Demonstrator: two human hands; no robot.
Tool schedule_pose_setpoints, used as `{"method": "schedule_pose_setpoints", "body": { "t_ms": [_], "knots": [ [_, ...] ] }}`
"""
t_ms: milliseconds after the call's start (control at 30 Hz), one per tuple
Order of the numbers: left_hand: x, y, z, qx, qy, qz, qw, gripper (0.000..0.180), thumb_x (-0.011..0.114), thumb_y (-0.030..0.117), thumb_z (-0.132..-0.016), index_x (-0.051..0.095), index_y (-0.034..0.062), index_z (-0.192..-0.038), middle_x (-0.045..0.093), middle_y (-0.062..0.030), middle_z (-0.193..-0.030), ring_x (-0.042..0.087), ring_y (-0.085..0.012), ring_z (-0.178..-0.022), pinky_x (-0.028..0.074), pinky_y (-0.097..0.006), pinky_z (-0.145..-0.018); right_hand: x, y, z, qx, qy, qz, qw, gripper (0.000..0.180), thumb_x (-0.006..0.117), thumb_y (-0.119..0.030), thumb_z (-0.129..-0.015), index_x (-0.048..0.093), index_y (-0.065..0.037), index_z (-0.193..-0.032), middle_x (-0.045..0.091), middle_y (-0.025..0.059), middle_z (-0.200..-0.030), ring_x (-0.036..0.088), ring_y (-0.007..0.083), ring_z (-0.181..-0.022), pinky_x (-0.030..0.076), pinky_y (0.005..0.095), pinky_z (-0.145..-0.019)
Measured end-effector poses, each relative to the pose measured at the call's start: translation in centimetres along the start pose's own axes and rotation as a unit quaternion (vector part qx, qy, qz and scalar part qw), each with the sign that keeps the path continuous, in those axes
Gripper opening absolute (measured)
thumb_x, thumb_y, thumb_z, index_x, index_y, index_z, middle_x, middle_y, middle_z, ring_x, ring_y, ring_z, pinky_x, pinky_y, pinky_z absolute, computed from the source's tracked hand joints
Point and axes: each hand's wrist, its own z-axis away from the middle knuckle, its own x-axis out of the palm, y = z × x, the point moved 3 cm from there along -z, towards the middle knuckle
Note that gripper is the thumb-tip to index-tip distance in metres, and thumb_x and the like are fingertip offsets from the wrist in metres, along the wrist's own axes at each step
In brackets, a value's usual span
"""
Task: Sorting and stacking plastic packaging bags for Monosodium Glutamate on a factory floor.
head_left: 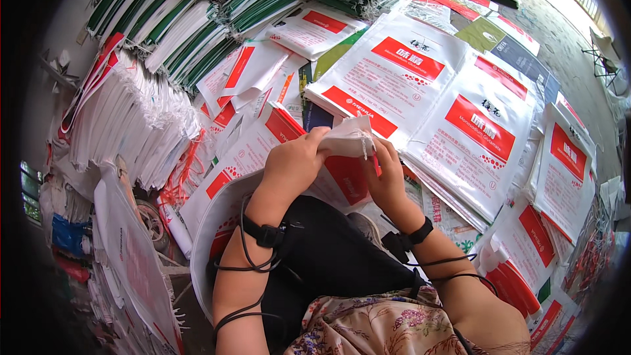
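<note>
Both hands up at centre frame, working one white woven sack [347,139]. Left hand [294,161] clenched on the sack's folded top edge, fingers curled over it from the left. Right hand [386,174] grips the same edge from the right, thumb side pressed to the fabric; a thin red item [376,163] sits at its fingers, too small to tell what it is. Frayed white threads [365,148] hang off the edge between the two hands. The rest of the sack, white with a red block, drops from the hands toward the lap and drapes over the black trousers [328,256]. Black straps with cables on both wrists [266,233]. Floral garment [388,325] at the bottom edge. Just beyond the hands: flat white sacks with red label panels [407,66], overlapping one another, spread across the floor to the upper right and right. More of the same stacked at right [565,158] and lower right [519,276]. Upper left: bundled stacks of folded sacks with green stripes [190,20]. Left: a thick white stack with frayed edges [125,118], red trim at its top. Lower left: another sack pile [131,269] leaning close to the left elbow. Bare concrete floor [559,26] shows only top right. Nothing sits between the hands and the sack; the surrounding piles crowd in on all sides.
</note>
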Motion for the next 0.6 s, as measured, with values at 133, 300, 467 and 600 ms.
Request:
{"method": "schedule_pose_setpoints", "body": {
  "t_ms": [133, 300, 467, 600],
  "knots": [
    [-0.1, 0.2, 0.0, -0.013, 0.015, 0.022, 1.0, 0.056, 0.062, 0.019, -0.088, 0.044, 0.0242, -0.14, 0.067, -0.0161, -0.104, 0.066, -0.0364, -0.085, 0.052, -0.045, -0.07, -0.3, 0.0, 1.0, 0.009, 0.061, 0.018, 0.998, 0.04, 0.065, 0.003, -0.08, 0.06, -0.005, -0.119, 0.061, 0.0142, -0.108, 0.061, 0.0305, -0.099, 0.05, 0.0374, -0.083],
    [-0.2, 0.6, 0.1, 0.038, 0.033, 0.022, 0.999, 0.059, 0.06, 0.012, -0.087, 0.043, 0.0311, -0.141, 0.061, -0.0109, -0.122, 0.065, -0.0354, -0.089, 0.054, -0.044, -0.072, -1.3, 0.6, 1.2, 0.023, 0.034, -0.057, 0.998, 0.028, 0.064, 0.003, -0.083, 0.063, -0.003, -0.111, 0.063, 0.0116, -0.101, 0.064, 0.0204, -0.088, 0.051, 0.0298, -0.076],
    [0.2, 0.5, 0.2, 0.1, 0.072, 0.039, 0.992, 0.052, 0.056, 0.01, -0.09, 0.045, 0.0312, -0.136, 0.059, -0.0047, -0.128, 0.067, -0.0338, -0.085, 0.055, -0.043, -0.069, -0.7, 2.6, 0.5, 0.141, 0.02, -0.181, 0.973, 0.018, 0.067, -0.002, -0.085, 0.065, -0.002, -0.103, 0.067, 0.0077, -0.09, 0.062, 0.0109, -0.073, 0.05, 0.0249, -0.067],
    [0.2, 0.2, 0.4, 0.092, 0.073, 0.051, 0.992, 0.043, 0.059, 0.006, -0.087, 0.05, 0.0242, -0.124, 0.056, -0.0027, -0.132, 0.066, -0.0333, -0.092, 0.055, -0.042, -0.072, -1.0, 2.3, -0.8, 0.168, -0.05, -0.155, 0.972, 0.017, 0.072, -0.005, -0.082, 0.064, -0.002, -0.097, 0.068, 0.0044, -0.086, 0.06, 0.0082, -0.066, 0.049, 0.0245, -0.061]
  ]
}}
